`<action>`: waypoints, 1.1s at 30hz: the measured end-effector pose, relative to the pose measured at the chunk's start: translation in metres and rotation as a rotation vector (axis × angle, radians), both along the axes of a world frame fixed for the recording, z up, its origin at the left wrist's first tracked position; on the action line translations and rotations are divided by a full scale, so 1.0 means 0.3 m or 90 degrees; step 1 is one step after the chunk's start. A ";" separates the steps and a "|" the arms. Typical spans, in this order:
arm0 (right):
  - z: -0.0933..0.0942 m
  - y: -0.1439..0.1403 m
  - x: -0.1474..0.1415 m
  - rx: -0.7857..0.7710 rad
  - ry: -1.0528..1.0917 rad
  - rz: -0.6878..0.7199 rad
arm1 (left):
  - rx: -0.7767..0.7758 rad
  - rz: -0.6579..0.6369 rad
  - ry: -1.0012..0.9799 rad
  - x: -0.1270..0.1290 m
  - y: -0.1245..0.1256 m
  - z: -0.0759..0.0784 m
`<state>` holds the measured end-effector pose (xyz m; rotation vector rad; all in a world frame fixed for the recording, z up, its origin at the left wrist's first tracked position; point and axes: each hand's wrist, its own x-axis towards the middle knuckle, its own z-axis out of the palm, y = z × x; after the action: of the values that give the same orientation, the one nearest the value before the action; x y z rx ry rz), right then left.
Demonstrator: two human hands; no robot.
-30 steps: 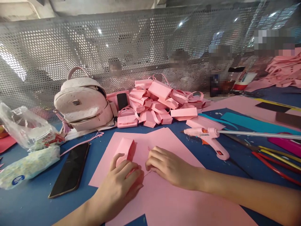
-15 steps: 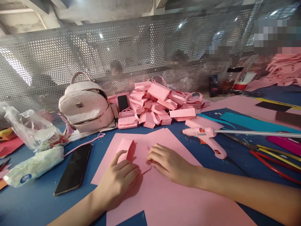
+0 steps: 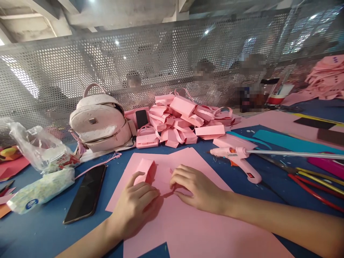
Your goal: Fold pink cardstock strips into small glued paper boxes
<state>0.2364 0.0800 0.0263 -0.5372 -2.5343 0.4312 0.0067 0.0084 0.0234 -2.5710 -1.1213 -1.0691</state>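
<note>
My left hand [image 3: 137,204] is closed around the lower end of a small folded pink paper box [image 3: 146,169], its index finger bent over the near side. The other fingertips are partly hidden. Just to the right, my right hand [image 3: 195,187] rests over a large pink paper sheet [image 3: 204,233] with curved fingers, the thumb apart from them and nothing visible between. A small pink paper tip [image 3: 171,171] shows beside its fingertips. A pink glue gun [image 3: 242,159] lies on the blue table right of the sheets.
Folded pink paper boxes [image 3: 180,116] are heaped behind the sheets, beside a pale backpack [image 3: 98,122]. On the left lie a black phone [image 3: 86,193], a tissue pack [image 3: 43,190] and a plastic bag [image 3: 40,147]. Red-handled pliers [image 3: 309,184] lie at right.
My right thumb has moved away from the fingers, opening that hand slightly. The left hand and the box keep their places; the whole view has shifted a little.
</note>
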 end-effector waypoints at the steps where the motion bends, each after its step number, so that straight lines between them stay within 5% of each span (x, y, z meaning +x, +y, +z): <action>1: 0.000 0.001 0.000 0.000 0.005 -0.001 | -0.004 0.000 -0.008 0.001 -0.001 0.001; 33: 0.011 -0.033 -0.009 -0.030 0.114 0.026 | -0.110 0.061 -0.132 0.042 -0.030 0.028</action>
<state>0.2336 0.0701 0.0296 -0.4435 -2.3716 0.5315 0.0194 -0.0006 0.0318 -2.5472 -1.4290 -1.2928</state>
